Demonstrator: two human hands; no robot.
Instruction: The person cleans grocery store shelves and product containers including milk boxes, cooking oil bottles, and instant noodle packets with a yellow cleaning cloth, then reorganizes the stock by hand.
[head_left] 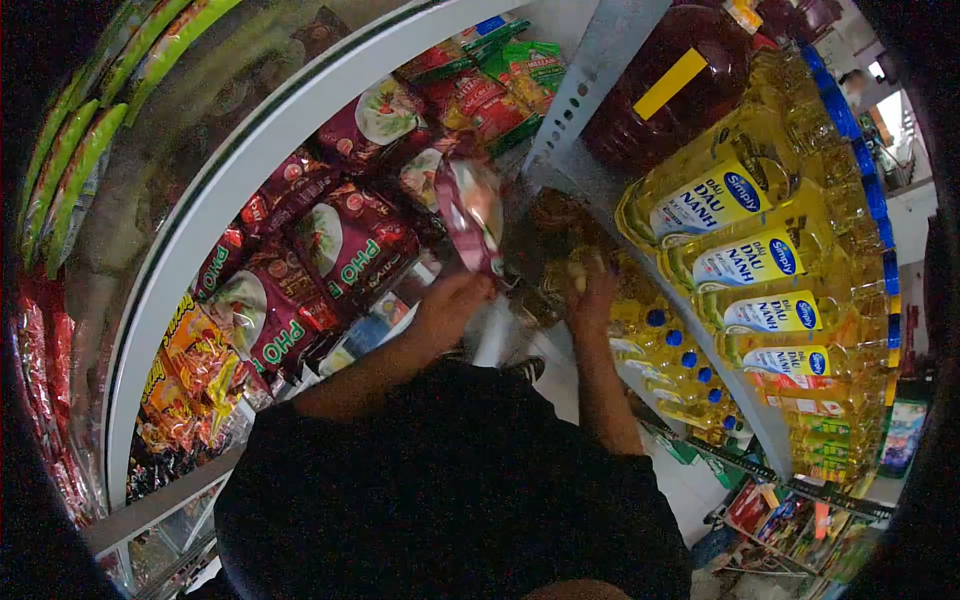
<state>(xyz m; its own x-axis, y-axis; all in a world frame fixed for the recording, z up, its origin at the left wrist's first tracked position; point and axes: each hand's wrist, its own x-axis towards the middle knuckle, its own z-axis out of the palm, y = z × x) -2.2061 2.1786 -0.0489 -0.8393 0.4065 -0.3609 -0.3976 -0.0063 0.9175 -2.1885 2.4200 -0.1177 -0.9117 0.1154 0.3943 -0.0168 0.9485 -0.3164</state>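
Maroon packet (470, 215): just beyond the left fingers, blurred, stacked PHO packs (355, 235) to their left.
Left hand (460, 305): packet's lower end apparently pinched in the fingers.
Right hand (592, 290): raised near the oil bottles (700, 200); finger opening and any hold cannot be told.
Handling: edge best gripped lightly, contents left uncrushed.

Four Simply soybean oil bottles (708, 208) with readable labels, right; three green-lettered PHO packs (352, 238), left; one blurred maroon packet (472, 215) between
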